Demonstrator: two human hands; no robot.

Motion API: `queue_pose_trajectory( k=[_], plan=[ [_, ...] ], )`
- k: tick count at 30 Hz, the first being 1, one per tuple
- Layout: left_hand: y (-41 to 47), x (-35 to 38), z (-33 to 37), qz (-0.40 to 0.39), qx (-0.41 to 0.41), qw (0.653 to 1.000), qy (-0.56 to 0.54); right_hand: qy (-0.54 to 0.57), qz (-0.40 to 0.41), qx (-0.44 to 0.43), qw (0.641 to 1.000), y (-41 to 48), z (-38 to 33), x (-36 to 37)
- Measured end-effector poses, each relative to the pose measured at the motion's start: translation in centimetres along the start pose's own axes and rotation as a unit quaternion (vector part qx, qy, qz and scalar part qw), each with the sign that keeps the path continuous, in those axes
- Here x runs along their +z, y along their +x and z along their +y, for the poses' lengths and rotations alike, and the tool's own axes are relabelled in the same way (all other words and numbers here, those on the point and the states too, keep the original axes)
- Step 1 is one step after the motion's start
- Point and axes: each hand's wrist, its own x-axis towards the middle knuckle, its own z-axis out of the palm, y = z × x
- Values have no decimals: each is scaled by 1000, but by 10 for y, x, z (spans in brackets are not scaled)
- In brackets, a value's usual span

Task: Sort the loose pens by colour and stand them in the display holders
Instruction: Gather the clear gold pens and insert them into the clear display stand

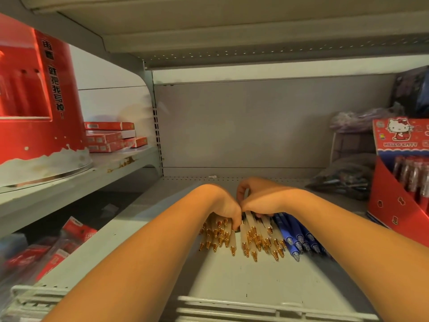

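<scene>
Pens (pixel 243 238) lie flat, tips toward camera.

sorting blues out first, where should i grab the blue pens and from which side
Probably mid-barrel as a bunch, pinched from above and the right. The blue pens lie parallel, tips toward the camera; white pens pack against their left side and their far ends run under the right hand.

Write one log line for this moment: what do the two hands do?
left hand: grips white pens | right hand: on same pile, grip unclear | blue pens: lying beside, on shelf
</scene>
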Motion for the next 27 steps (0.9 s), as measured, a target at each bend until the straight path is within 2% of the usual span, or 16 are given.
queue_pose_trajectory(
  k=[4, 9, 14, 20, 23, 27],
  plan=[
    [3, -2, 5, -30, -1, 999, 41, 47, 46, 13, 998, -1, 3, 0],
    [2, -1, 6, -6, -11, 999, 52, 93, 76, 25, 992, -3, 9, -3],
    [3, 3, 2, 52, -1, 996, 70, 112, 103, 22, 988, -3, 11, -2],
    [2, 3, 0, 14, -38, 997, 59, 140, 141, 4, 980, -5, 10, -2],
    [2, 6, -1, 54, -41, 991, 112, 154, 149, -7, 977, -4, 9, -2],
    [7, 4, -8, 75, -36, 989, 118, 164, 152, -11, 975, -5, 10, -2]
  ],
)
